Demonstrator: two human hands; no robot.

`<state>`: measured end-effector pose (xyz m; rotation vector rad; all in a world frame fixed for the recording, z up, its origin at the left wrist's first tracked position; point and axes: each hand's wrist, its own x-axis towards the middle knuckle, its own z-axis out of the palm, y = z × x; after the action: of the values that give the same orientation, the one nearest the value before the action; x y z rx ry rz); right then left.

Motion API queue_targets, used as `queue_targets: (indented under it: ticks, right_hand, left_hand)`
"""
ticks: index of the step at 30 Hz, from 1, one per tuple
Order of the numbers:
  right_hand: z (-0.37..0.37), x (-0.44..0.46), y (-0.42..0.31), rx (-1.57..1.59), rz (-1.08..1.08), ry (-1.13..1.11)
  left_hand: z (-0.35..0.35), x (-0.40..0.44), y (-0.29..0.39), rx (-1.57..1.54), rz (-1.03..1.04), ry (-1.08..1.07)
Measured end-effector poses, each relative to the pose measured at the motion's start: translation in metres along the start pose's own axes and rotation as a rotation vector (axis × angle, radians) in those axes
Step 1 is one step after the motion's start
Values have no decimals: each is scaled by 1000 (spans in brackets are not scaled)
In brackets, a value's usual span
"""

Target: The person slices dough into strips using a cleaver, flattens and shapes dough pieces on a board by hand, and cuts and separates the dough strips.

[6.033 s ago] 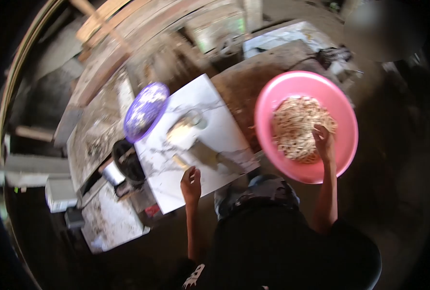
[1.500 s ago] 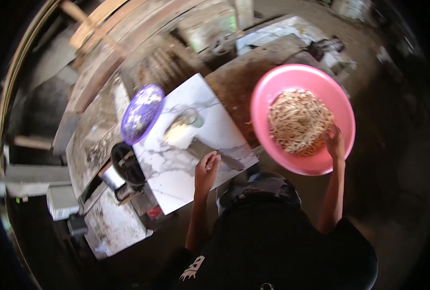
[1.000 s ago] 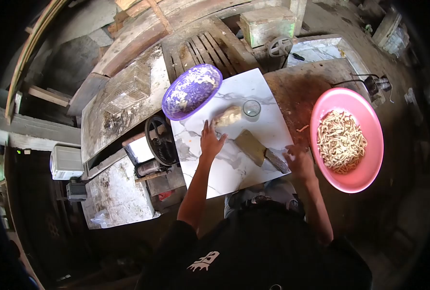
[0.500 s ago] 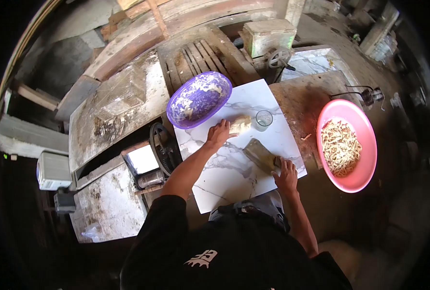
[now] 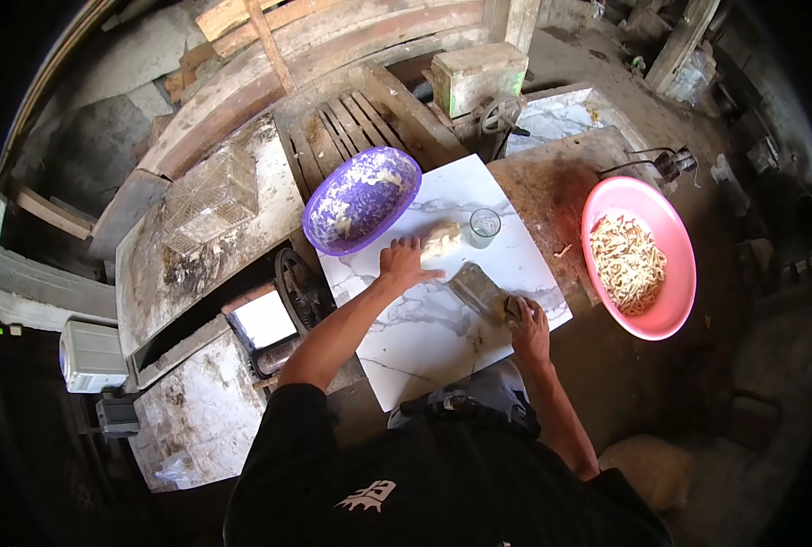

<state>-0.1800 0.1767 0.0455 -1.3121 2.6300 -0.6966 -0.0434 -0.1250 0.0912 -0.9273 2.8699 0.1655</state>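
On the marble-patterned board [image 5: 424, 351], my left hand [image 5: 403, 263] lies just left of a pale lump of dough [image 5: 441, 241]. Its thumb stretches out to the right and it holds nothing. My right hand [image 5: 531, 330] is closed round the handle end of a broad, flat cleaver [image 5: 479, 290], whose greyish rectangular blade points toward the dough. A drinking glass [image 5: 484, 228] stands right of the dough. Behind my left hand, a purple basin [image 5: 362, 243] smeared with dough rests partly over the board's edge.
To the right is a pink basin [image 5: 684, 273] holding many thin dough strips. A hand-cranked machine [image 5: 298, 292] with a wheel stands left of the board. Further back are a wooden box [image 5: 479, 77], a small wheel [image 5: 500, 116] and a slatted wooden surface [image 5: 351, 118]. A wire rack [image 5: 212, 196] lies at the left.
My left hand has drawn slightly back from the dough, and its thumb now sticks out. My right hand keeps hold of the cleaver. The view has shifted a little.
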Motion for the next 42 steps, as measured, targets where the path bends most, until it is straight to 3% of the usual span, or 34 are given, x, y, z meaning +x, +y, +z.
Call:
queue_targets:
  ticks: [1, 4, 7, 9, 11, 13, 17, 19, 22, 27, 29, 30, 31, 33, 36, 37, 40, 42]
  right_hand:
    - [3, 0, 2, 46, -22, 66]
    - [8, -2, 2, -58, 24, 102]
    - [10, -1, 7, -50, 28, 68]
    - [13, 2, 10, -73, -59, 139]
    - [-5, 1, -10, -58, 111, 10]
    - [-5, -1, -1, -82, 50, -1]
    - [-16, -5, -12, 45, 142, -189]
    - [-23, -8, -26, 299, 440, -343]
    - [-40, -14, -52, 376, 487, -418]
    - [-16, -22, -47, 220, 157, -340]
    - [-14, -22, -52, 198, 74, -346]
    - [-17, -21, -59, 143, 81, -326]
    - [-24, -20, -68, 134, 68, -347]
    - [-34, -17, -83, 287, 220, -485]
    - [-16, -17, -77, 326, 169, -406]
    - [-14, -14, -78, 316, 154, -419]
    - [-3, 0, -84, 220, -86, -183]
    - [0, 18, -91, 222, -75, -221]
  left_hand:
    - [5, 1, 0, -2, -3, 8]
    - [40, 11, -2, -222, -29, 326]
    - [75, 16, 11, -158, 4, 471]
    - [71, 7, 19, -169, -24, 463]
    - [65, 2, 24, -124, -140, 472]
    - [74, 9, 17, -166, -156, 485]
    - [97, 14, -10, -270, -42, 393]
    - [106, 10, -22, -326, 91, 407]
    - [105, 0, -8, -226, -15, 456]
    - [86, 11, -14, -210, -73, 330]
    - [84, 10, -21, -299, -4, 143]
    - [86, 12, -26, -351, 39, 168]
    - [84, 7, -28, -447, 86, 322]
    - [80, -9, -27, -671, 49, 485]
    - [91, -22, -25, -591, 84, 681]
    - [92, -25, -22, -595, 64, 690]
    - [99, -25, -12, -644, -27, 702]
    - [96, -31, -8, -647, -52, 738]
